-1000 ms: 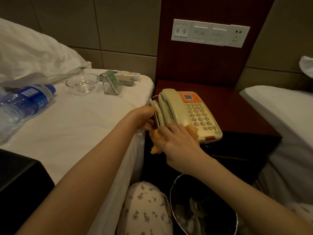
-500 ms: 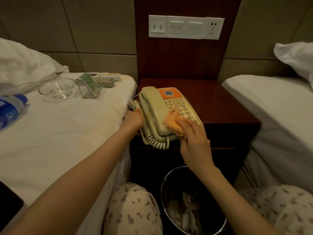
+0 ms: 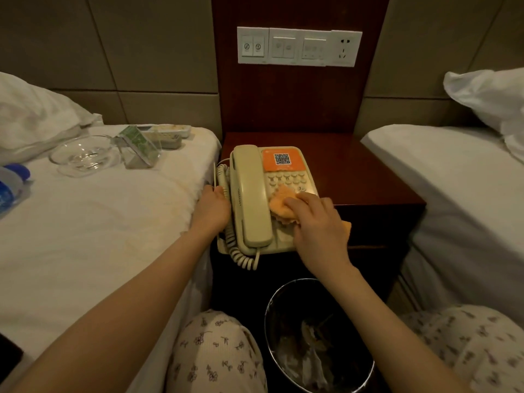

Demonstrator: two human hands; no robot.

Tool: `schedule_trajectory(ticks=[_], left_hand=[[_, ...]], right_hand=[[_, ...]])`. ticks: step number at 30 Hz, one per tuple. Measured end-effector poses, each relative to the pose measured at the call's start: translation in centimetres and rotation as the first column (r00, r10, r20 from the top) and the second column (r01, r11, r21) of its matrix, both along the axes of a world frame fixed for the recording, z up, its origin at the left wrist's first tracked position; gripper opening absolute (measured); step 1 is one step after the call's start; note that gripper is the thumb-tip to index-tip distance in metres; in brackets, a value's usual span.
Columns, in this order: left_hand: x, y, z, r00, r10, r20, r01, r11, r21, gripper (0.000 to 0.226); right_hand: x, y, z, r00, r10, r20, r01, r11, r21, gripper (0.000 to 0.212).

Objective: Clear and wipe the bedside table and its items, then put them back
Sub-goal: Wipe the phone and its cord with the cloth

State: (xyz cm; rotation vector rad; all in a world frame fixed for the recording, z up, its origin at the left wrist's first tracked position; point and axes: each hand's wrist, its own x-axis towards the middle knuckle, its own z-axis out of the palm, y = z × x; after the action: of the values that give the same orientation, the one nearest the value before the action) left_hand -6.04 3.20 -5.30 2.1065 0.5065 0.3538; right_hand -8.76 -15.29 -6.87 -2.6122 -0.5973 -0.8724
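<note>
Orange cloth (image 3: 280,202), bunched up, sits on the keypad of the cream telephone (image 3: 251,194) — the right hand (image 3: 320,225) has its fingers curled over it and pushes it down onto the buttons. The left hand (image 3: 212,208) grips the telephone's left edge beside the coiled cord (image 3: 241,256), fingers wrapped round the side to steady it. The telephone stands on the front left part of the dark wooden bedside table (image 3: 354,177), its near end seeming to overhang the front edge.

Left of the telephone, on the white bed (image 3: 113,222), lie a glass dish (image 3: 85,156), a clear stand (image 3: 139,147) with a green card, two remotes (image 3: 170,131) just beyond it, and farthest off a water bottle (image 3: 11,182). Below the telephone a bin (image 3: 320,336) stands on the floor. Above it, a switch panel (image 3: 299,46) is set in the wooden backboard.

By my reckoning the clearing is done, bar the telephone, and its wiping is under way. Whether the tabletop or the bed's items have been wiped I cannot tell — but they all have yet to go back.
</note>
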Motion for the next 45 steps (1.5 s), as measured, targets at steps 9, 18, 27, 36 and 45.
schedule_trajectory(ticks=[9,18,27,36,45], left_hand=[[0.1,-0.4,-0.1,0.999,0.048,-0.010,-0.048,0.999,0.013,0.040],[0.3,-0.2,-0.4,0.999,0.040,-0.008,-0.040,0.999,0.015,0.039],[0.1,-0.5,-0.4,1.000,-0.009,0.026,0.008,0.997,0.071,0.038],[0.2,-0.3,-0.8,0.999,-0.022,0.037,0.020,0.998,0.059,0.039],[0.2,-0.3,-0.9,1.000,-0.014,0.017,0.014,0.999,0.029,0.038]], right_hand=[[2.9,0.6,4.3,0.998,-0.040,-0.048,0.052,0.957,0.286,0.040],[5.6,3.3,4.6,0.979,-0.075,-0.191,0.070,0.997,-0.033,0.039],[5.6,1.6,9.1,0.953,0.005,-0.303,0.035,0.992,0.124,0.030],[11.1,2.7,6.9,0.989,0.007,-0.148,0.007,0.996,0.092,0.042],[13.2,3.2,9.6,0.975,-0.066,-0.211,0.092,0.989,0.112,0.036]])
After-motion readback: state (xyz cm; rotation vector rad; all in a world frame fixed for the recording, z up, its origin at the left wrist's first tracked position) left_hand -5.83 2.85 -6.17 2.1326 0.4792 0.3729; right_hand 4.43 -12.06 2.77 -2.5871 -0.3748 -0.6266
